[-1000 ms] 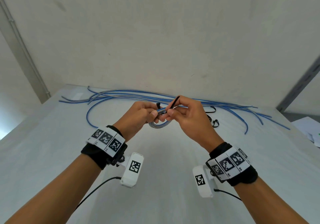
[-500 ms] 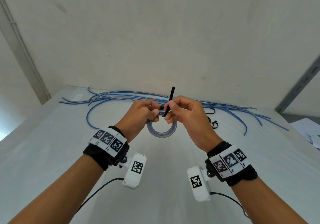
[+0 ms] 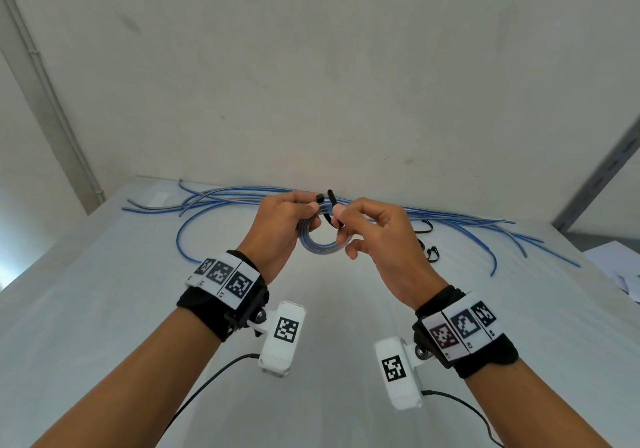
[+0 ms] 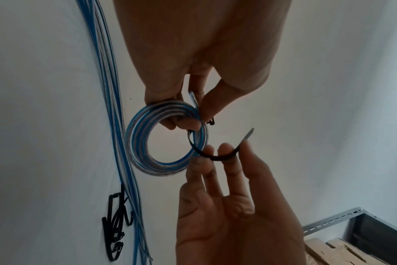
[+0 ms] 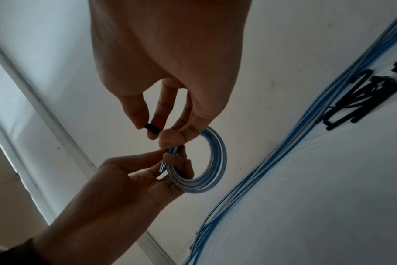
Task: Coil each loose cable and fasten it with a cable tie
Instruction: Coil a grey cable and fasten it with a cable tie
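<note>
My left hand (image 3: 307,216) grips a small coil of blue and clear cable (image 3: 318,246) in the air above the table. In the left wrist view its fingers and thumb curl round the top of the coil (image 4: 165,141). A black cable tie (image 4: 218,156) passes through the coil and bends in an arc. My right hand (image 3: 341,223) pinches its strap beside the coil. The tie's head (image 3: 320,198) sits by my left thumb. The right wrist view shows my right fingertips pinching the black tie (image 5: 152,128) just above the coil (image 5: 202,179).
Several loose blue cables (image 3: 242,201) lie along the back of the white table (image 3: 104,309), near the wall. Spare black cable ties (image 3: 429,253) lie behind my right hand. Papers (image 3: 616,267) and a grey metal post (image 3: 606,170) are at the right.
The tie strap stood straight up half a second ago; now it is bent over beside the coil. Both hands have risen slightly, and my right fingers have spread out more.
</note>
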